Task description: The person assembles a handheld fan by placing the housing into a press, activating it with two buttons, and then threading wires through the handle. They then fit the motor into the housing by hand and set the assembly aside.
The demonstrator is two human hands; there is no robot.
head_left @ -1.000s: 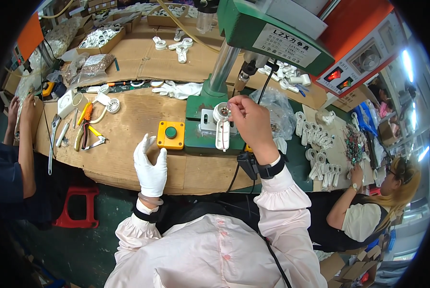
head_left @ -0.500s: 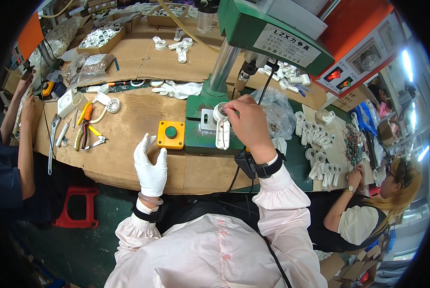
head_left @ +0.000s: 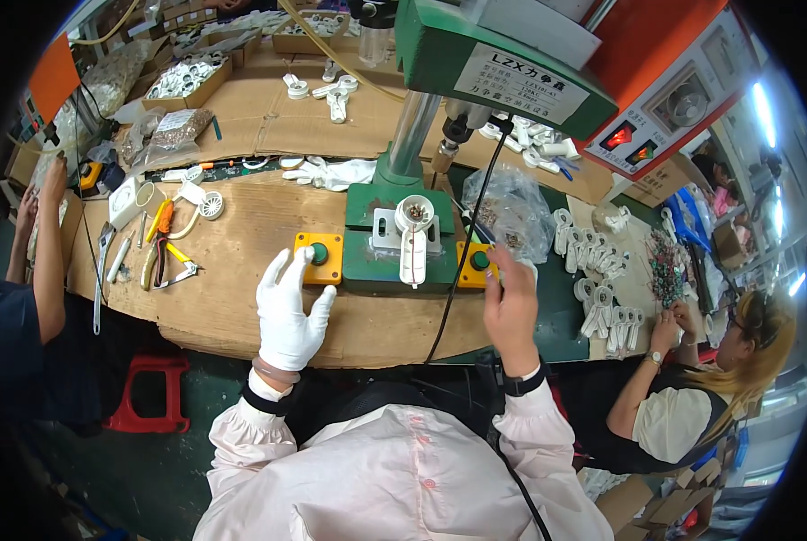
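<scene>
"Two hands, and nothing in either?"

"Nothing I can see. My gloved left hand (head_left: 291, 316) is spread, fingertips at the left box (head_left: 330, 268) with its green button. My bare right hand (head_left: 512, 307) is loosely bent, fingers apart, by the right box (head_left: 469, 274)."

"And the white part?"

"On the plate (head_left: 383, 242) over the press base (head_left: 360, 272), cup away from me, handle toward me. I'd say the plate steadies it, and the boxes flank the base so each hand has one close."

"Room?"

"Left, the worktop (head_left: 232, 298) lies open between my hand and the pliers (head_left: 156, 261); its front edge passes near my wrists. Right is tighter: a cable (head_left: 447, 313) crosses by the box, with a bag (head_left: 521, 212) behind. The ram (head_left: 442, 158) looks clear of the cup (head_left: 402, 213)."
</scene>
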